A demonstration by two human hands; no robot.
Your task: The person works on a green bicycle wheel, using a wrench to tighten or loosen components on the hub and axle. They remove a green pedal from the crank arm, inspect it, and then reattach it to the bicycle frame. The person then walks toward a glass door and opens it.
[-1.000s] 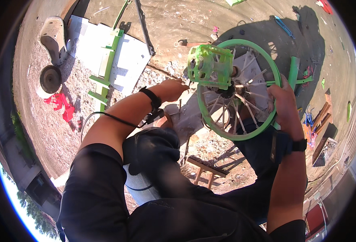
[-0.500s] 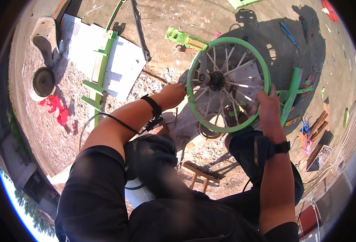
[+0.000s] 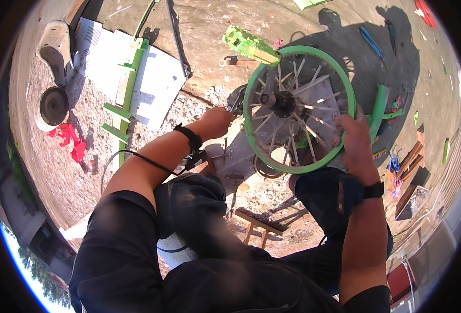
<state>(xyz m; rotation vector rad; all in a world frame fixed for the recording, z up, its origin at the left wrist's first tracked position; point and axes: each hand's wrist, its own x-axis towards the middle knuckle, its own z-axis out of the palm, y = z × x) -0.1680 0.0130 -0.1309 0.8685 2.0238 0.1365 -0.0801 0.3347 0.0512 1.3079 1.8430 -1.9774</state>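
Note:
A green-rimmed spoked wheel with a dark hub stands tilted between my knees. My right hand grips its rim at the lower right. My left hand is closed around a dark metal tool held against the wheel's left edge, near the hub. A green pedal-like block lies on the ground just beyond the rim's top left. A green tube rises behind the wheel on the right.
A white board with a green ladder-like frame lies at the left. A red plastic piece and a dark disc sit further left. A blue tool lies far right; a wooden stool frame stands below.
The wheel has shifted left and turned flatter toward me. The green block came off the rim and now lies on the ground beyond it. My left hand moved to the wheel's left edge.

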